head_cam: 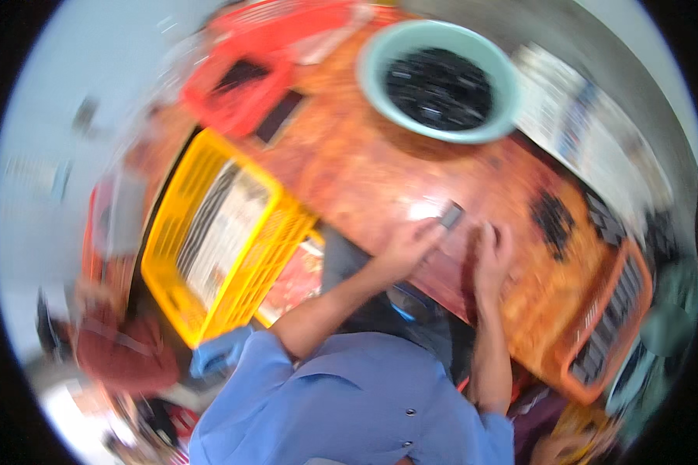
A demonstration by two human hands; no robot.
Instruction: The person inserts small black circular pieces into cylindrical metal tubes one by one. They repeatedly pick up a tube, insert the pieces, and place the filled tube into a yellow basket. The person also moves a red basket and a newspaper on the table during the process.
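My left hand [417, 243] grips a small dark grey rectangular piece [451, 215] between thumb and fingers, above the orange-brown wooden table [349, 174]. To its right, apart from that piece, my right hand [492, 250] hovers with curled fingers; blur hides whether anything is in them. Beyond both hands stands a pale green basin [378, 104] filled with many small black pieces [439, 90]. A loose pile of small black pieces [551, 224] lies on the table to the right of my right hand.
A yellow plastic crate [273, 244] with paper and dark strips stands at left. Red trays [238, 99] sit at the far left. An orange basket [581, 383] holds rows of grey pieces at right. Newspaper [581, 122] lies behind. Another person [122, 349] is at lower left.
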